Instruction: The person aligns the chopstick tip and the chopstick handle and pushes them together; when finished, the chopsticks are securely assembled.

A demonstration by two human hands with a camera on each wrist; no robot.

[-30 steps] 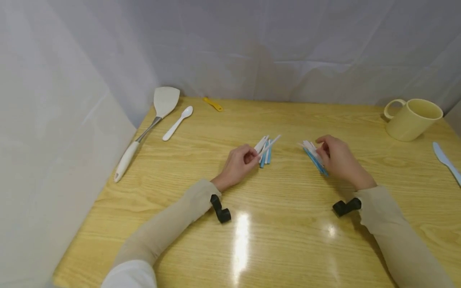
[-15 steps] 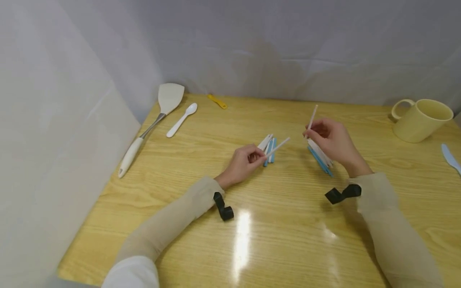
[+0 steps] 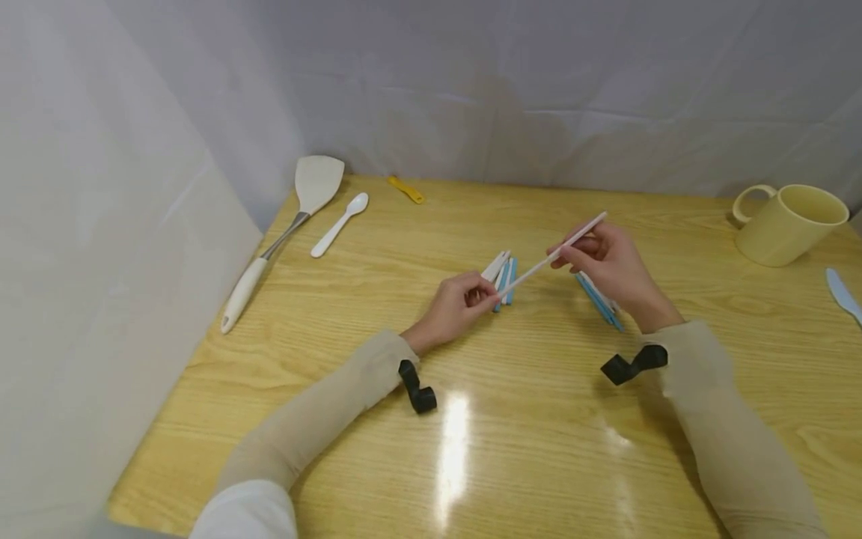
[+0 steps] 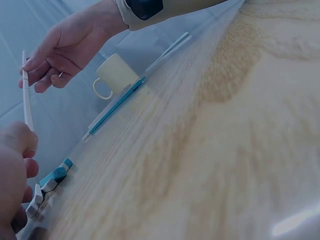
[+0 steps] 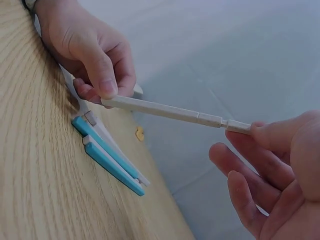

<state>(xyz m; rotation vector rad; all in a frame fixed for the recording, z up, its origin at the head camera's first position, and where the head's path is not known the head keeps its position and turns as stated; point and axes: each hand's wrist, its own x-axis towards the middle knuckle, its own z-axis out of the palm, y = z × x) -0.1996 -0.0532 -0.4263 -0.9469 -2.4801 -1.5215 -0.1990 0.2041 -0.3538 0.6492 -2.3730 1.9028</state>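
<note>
My left hand (image 3: 458, 307) pinches a white square-sided chopstick section (image 5: 160, 111) near its lower end. My right hand (image 3: 613, 266) pinches a second white chopstick section (image 3: 592, 224) between thumb and fingers. In the right wrist view the two sections line up end to end, a thin connector bridging the narrow gap between them. They are held above the table. Behind the left hand lies a small bundle of blue and white chopstick sections (image 5: 112, 167). A second bundle of thin blue and white sections (image 3: 599, 301) lies under the right hand, partly hidden by it.
At the left of the wooden table (image 3: 525, 434) lie a white spatula (image 3: 245, 292) and a white spoon (image 3: 339, 226). A small yellow utensil (image 3: 406, 190) is at the back edge. A yellow mug (image 3: 781, 228) and a pale blue knife (image 3: 842, 296) are at the right.
My right hand has lifted a white section from the right bundle and brought it left, tilting it into line with the left hand's section. The left hand has barely moved.
</note>
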